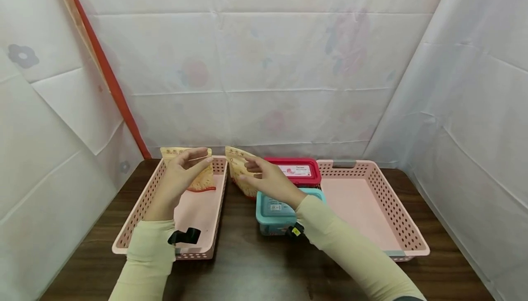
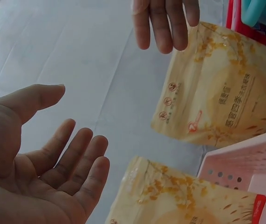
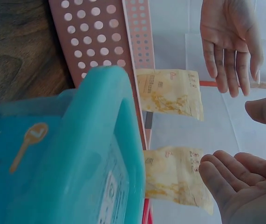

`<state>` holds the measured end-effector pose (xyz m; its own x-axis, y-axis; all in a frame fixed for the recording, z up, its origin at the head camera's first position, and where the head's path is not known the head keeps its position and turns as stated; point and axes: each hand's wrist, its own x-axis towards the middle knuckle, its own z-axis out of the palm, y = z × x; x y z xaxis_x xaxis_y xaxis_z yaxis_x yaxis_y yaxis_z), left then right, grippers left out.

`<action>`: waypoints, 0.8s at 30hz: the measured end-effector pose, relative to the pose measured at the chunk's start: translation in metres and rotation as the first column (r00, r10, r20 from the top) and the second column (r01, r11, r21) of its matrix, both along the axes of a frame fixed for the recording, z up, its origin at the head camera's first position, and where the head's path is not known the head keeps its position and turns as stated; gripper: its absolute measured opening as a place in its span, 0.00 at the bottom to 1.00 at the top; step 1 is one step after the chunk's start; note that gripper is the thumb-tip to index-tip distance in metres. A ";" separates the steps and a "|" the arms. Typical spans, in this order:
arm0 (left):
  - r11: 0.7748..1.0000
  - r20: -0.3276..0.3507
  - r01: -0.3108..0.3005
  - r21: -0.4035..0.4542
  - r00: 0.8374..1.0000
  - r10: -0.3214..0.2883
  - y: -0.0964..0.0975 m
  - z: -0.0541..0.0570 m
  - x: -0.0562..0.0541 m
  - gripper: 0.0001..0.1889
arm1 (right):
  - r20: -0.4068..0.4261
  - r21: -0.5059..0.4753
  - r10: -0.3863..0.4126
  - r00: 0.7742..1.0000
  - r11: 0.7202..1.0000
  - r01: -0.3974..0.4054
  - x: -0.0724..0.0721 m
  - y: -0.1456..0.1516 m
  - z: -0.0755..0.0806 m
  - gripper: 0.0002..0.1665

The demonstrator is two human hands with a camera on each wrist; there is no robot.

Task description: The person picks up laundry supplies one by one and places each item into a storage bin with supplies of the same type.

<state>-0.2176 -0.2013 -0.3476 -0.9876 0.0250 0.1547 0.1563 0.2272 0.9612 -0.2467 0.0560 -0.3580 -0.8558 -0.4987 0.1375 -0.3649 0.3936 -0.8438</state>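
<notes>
My left hand [image 1: 175, 184] hovers over the left pink basket [image 1: 198, 227], its fingers relaxed and the palm free. Just beyond it a cream-yellow pouch [image 1: 205, 181] with a red bottom edge stands at that basket's far end. Above the teal-lidded box [image 1: 270, 221] reaches my right hand [image 1: 272, 182], fingers loosely extended and holding nothing. A second, matching pouch [image 1: 236, 166] leans upright between the left basket and the boxes, partly hidden by the right hand. In the left wrist view, printed text and a leaf pattern show on this pouch [image 2: 230, 93].
Behind the teal box sits a red-lidded box [image 1: 311, 179] with a white label. To the right lies another pink perforated basket [image 1: 350, 205]. Everything rests on a dark wooden table [image 1: 243, 264], with pale floral sheeting [image 1: 264, 62] hanging behind and at both sides.
</notes>
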 end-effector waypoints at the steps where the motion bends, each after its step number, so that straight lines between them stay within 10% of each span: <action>1: 1.000 0.008 0.005 0.002 1.000 -0.005 0.002 -0.001 -0.001 0.34 | 0.002 0.001 -0.001 1.000 1.000 0.001 0.000 0.002 0.000 0.41; 24: 0.999 0.019 0.033 -0.001 0.999 -0.033 0.027 -0.022 -0.022 0.32 | -0.007 0.002 -0.078 0.997 0.997 0.078 0.000 0.036 -0.008 0.36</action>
